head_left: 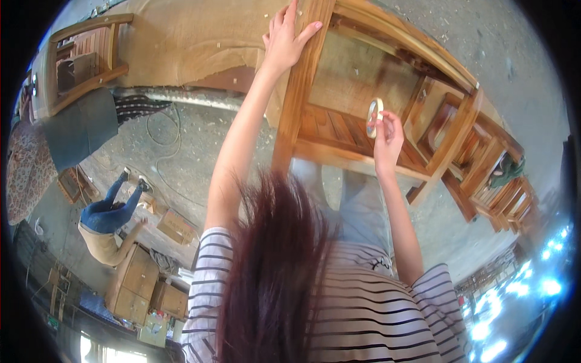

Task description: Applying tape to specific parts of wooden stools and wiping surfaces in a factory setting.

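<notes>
My left hand [285,41] lies with spread fingers on a long brown wooden rail [299,85], its thumb reaching across the wood. This rail belongs to a varnished wooden furniture frame with slats [330,126], standing right in front of my legs. Between the thumb and fingers of my right hand [389,142] is a narrow roll of pale tape [380,107], held upright on edge above the slatted part. The roll does not appear to touch the frame.
A workbench covered in tan sheet [175,42] stretches to the left, with a wooden chair frame [91,78] at its end. More wooden chairs [484,163] stand at the right. Behind on the left, a person [106,221] bends near cardboard boxes [132,278]. A hose [175,139] lies on the floor.
</notes>
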The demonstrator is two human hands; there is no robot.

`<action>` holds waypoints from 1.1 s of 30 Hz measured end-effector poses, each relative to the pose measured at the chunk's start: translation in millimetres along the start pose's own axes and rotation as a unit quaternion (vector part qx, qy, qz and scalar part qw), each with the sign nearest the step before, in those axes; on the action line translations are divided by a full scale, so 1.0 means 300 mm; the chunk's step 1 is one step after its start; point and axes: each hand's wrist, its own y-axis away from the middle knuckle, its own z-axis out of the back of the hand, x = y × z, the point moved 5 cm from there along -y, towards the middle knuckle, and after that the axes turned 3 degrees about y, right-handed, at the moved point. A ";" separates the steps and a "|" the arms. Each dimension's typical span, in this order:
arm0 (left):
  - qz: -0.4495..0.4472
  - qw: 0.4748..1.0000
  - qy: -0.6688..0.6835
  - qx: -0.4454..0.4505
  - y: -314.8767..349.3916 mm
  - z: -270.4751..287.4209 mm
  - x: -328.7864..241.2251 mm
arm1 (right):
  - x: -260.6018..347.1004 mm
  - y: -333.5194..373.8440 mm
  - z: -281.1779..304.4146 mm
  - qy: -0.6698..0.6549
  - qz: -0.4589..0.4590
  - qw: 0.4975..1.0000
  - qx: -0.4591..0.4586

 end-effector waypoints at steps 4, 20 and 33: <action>-0.045 0.997 0.058 0.006 0.256 0.043 0.037 | 0.086 0.022 0.076 0.014 0.028 0.999 0.006; 0.069 0.970 0.214 0.093 1.174 0.026 -0.448 | 0.081 0.540 0.291 0.004 -0.091 0.953 0.290; 0.092 0.963 0.242 0.069 1.445 -0.104 -0.496 | -0.078 0.664 0.412 -0.044 -0.127 0.948 0.289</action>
